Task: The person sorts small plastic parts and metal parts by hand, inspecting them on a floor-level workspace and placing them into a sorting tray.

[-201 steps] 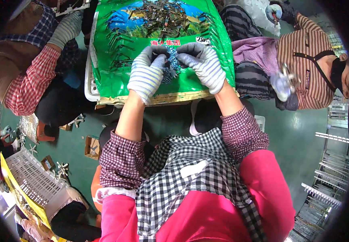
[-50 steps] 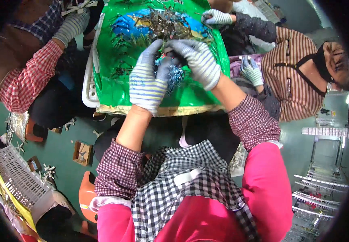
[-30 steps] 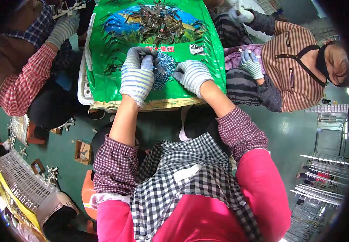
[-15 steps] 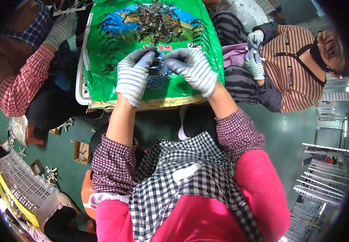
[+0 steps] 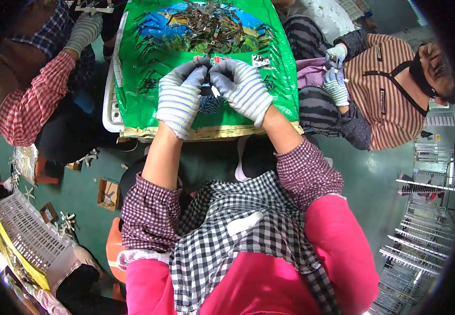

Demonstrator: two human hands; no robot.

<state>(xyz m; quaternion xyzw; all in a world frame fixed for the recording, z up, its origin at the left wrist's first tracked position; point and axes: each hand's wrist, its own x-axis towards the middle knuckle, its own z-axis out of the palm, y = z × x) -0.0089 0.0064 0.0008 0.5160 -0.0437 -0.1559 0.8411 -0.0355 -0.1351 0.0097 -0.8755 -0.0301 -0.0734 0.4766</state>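
Green sheet (image 5: pixel 148 105) below, two gloved hands, left hand (image 5: pixel 181 97) and right hand (image 5: pixel 242 89), pinch one small part (image 5: pixel 210 90).

To my right a person in a brown striped top (image 5: pixel 390 84) sits with gloved hands (image 5: pixel 335 79) together, a red-checked sleeve (image 5: pixel 33 100) reaches in on my left, and a white slatted crate (image 5: pixel 30 239) rests on the green floor (image 5: pixel 390 173).
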